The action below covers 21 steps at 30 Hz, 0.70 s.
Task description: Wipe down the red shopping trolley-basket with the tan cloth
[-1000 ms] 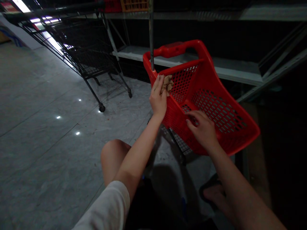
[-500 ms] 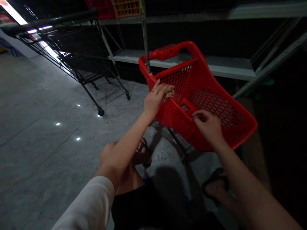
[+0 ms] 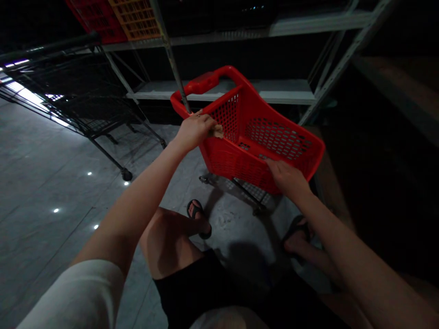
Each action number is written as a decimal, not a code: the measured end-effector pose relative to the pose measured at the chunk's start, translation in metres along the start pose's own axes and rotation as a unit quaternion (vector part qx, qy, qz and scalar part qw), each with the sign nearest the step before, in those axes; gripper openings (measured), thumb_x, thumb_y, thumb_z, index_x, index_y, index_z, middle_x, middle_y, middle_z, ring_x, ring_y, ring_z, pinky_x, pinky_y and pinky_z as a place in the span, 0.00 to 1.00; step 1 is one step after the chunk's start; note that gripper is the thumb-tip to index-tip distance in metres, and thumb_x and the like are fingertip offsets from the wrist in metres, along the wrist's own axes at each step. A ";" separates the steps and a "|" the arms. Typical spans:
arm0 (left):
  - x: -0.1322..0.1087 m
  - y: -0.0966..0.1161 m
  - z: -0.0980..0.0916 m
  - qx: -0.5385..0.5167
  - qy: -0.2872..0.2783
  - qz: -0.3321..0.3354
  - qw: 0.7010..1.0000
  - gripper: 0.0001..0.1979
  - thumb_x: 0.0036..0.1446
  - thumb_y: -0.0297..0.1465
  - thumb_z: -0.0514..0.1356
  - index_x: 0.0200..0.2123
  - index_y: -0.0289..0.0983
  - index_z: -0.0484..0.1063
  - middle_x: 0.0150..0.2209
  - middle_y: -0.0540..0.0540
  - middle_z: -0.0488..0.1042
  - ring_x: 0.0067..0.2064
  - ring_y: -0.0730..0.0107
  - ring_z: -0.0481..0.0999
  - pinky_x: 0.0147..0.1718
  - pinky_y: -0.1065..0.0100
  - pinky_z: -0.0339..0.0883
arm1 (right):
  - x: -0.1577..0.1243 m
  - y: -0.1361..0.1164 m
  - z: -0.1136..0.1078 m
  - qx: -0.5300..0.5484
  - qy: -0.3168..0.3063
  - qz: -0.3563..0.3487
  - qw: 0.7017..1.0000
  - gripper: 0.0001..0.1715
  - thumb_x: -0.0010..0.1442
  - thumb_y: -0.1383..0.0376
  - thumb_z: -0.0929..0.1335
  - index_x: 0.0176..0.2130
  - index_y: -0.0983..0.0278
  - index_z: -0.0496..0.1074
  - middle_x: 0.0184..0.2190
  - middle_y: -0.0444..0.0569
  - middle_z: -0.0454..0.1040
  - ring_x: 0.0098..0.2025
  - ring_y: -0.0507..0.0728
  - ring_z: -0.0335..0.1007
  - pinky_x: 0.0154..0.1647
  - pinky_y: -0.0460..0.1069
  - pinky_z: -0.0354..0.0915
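Observation:
In front of me stands a red plastic shopping cart (image 3: 236, 157) with perforated walls and a dark wheeled frame below. My left hand (image 3: 196, 131) is closed over a crumpled tan cloth (image 3: 216, 131), pressed to the cart's near rim close to the handle end. Further right along that same rim, my right hand (image 3: 286, 177) grips the edge, its fingertips partly hidden on the inner side. The red handle (image 3: 204, 83) is at the far left of the cart, beside a metal post.
A black metal cart (image 3: 78, 91) on wheels stands to the left. Behind, a metal shelf rack (image 3: 274, 91) runs across, with a red crate (image 3: 98, 23) and a yellow crate (image 3: 135, 18) on it. My sandalled feet (image 3: 199, 212) rest on the grey floor near the cart.
The left hand with the cloth has slid along the rim toward the handle end. My right hand has closed onto the near rim. The view has shifted to the right.

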State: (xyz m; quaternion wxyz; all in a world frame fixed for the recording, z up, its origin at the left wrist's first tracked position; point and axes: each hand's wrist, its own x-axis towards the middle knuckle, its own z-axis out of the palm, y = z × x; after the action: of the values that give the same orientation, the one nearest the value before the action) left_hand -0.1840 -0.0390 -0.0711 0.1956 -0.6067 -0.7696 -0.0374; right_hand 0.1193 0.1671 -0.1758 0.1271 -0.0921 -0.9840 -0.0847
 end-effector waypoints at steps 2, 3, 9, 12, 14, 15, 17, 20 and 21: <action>0.002 0.004 -0.002 -0.004 -0.003 -0.032 0.999 0.14 0.70 0.27 0.57 0.54 0.36 0.78 0.52 0.36 0.81 0.53 0.53 0.81 0.56 0.54 0.74 | -0.007 0.012 0.003 -0.008 -0.004 0.007 1.000 0.29 0.71 0.73 0.57 0.64 0.69 0.73 0.46 0.62 0.82 0.46 0.64 0.77 0.37 0.53 0.66; 0.002 0.012 -0.001 -0.006 -0.009 -0.033 0.999 0.14 0.70 0.27 0.56 0.54 0.35 0.77 0.52 0.36 0.80 0.53 0.52 0.81 0.54 0.55 0.74 | -0.010 0.017 0.005 -0.009 -0.002 0.014 1.000 0.29 0.72 0.73 0.56 0.63 0.69 0.74 0.47 0.62 0.82 0.46 0.64 0.77 0.38 0.53 0.66; 0.000 0.079 0.003 -0.054 -0.007 0.024 0.998 0.15 0.68 0.26 0.57 0.54 0.39 0.77 0.52 0.39 0.80 0.55 0.52 0.78 0.54 0.54 0.70 | -0.042 0.053 0.013 -0.029 0.009 0.133 0.991 0.28 0.77 0.59 0.56 0.57 0.69 0.77 0.43 0.63 0.82 0.45 0.67 0.74 0.43 0.56 0.62; 0.002 0.102 -0.003 -0.043 -0.017 0.059 0.997 0.16 0.69 0.28 0.58 0.56 0.41 0.77 0.53 0.39 0.80 0.54 0.52 0.79 0.54 0.54 0.70 | -0.063 0.077 0.014 -0.034 0.019 0.176 0.984 0.29 0.76 0.54 0.57 0.61 0.68 0.74 0.46 0.62 0.80 0.48 0.68 0.72 0.48 0.58 0.62; 0.008 0.111 -0.007 -0.031 -0.017 0.086 0.996 0.15 0.70 0.29 0.58 0.56 0.41 0.77 0.51 0.40 0.81 0.53 0.52 0.80 0.58 0.52 0.70 | -0.074 0.092 0.015 -0.013 0.021 0.182 0.983 0.30 0.76 0.53 0.58 0.62 0.68 0.72 0.49 0.63 0.79 0.50 0.69 0.71 0.51 0.59 0.62; 0.012 0.114 -0.008 -0.027 -0.012 0.095 0.995 0.14 0.71 0.30 0.58 0.55 0.42 0.77 0.50 0.40 0.82 0.54 0.52 0.81 0.61 0.50 0.68 | -0.077 0.099 0.016 0.002 0.020 0.181 0.983 0.30 0.75 0.52 0.58 0.62 0.68 0.72 0.50 0.63 0.78 0.51 0.69 0.70 0.52 0.59 0.62; 0.021 0.117 -0.008 -0.023 0.000 0.097 0.995 0.12 0.71 0.31 0.59 0.54 0.42 0.78 0.50 0.40 0.82 0.54 0.52 0.81 0.65 0.46 0.65 | -0.080 0.109 0.017 0.037 0.021 0.184 0.982 0.29 0.75 0.52 0.58 0.60 0.67 0.73 0.51 0.63 0.78 0.52 0.69 0.70 0.53 0.59 0.61; 0.026 0.122 0.002 -0.025 0.017 0.060 0.998 0.13 0.72 0.31 0.58 0.56 0.40 0.77 0.52 0.38 0.82 0.55 0.51 0.82 0.62 0.46 0.70 | -0.075 0.112 0.020 0.078 0.032 0.202 0.976 0.27 0.76 0.54 0.56 0.55 0.65 0.74 0.50 0.61 0.78 0.51 0.68 0.69 0.51 0.60 0.60; 0.024 0.125 0.008 -0.026 0.031 0.044 0.998 0.14 0.73 0.30 0.57 0.57 0.40 0.77 0.55 0.37 0.82 0.57 0.51 0.81 0.61 0.47 0.72 | -0.072 0.111 0.021 0.088 0.037 0.211 0.973 0.26 0.76 0.55 0.55 0.54 0.64 0.75 0.49 0.61 0.79 0.50 0.67 0.69 0.50 0.59 0.59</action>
State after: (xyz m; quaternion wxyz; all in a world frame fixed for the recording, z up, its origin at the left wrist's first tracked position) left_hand -0.0723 0.0176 -0.0924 0.2050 -0.6432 -0.7347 -0.0671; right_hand 0.2051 0.2674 -0.1990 0.1864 -0.2828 -0.9405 0.0277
